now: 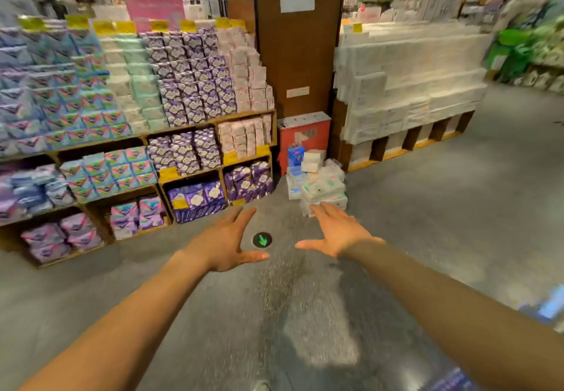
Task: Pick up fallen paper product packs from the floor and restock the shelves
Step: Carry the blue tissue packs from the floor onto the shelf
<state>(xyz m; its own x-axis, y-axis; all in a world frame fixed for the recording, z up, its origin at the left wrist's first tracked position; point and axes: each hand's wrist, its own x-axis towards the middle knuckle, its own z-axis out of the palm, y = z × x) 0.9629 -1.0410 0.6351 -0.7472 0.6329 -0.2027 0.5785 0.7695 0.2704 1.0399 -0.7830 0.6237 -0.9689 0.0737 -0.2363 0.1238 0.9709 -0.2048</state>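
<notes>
1. Your left hand (227, 242) is stretched out over the grey speckled floor (427, 222), palm down. Its fingers (244, 216) are straight and spread wide, the thumb splayed to the side, and it holds nothing.
2. Your right hand (337, 232) is just as wide open and holds nothing. Its fingertips (320, 210) reach the front edge of the loose pile of white and pale-green paper packs (323, 187); whether they touch it cannot be told.
3. That pile lies on the floor at the foot of the brown wooden pillar (299, 55), in front of a red box (305, 134), with a blue carton (295, 155) standing at its back.
4. A round black floor sticker with a green arrow (262, 240) shows between your hands.
5. The wooden shelves of purple, pink and teal packs (210, 122) stand left of the pile, and the stacked white paper bales (412, 85) stand to its right.
</notes>
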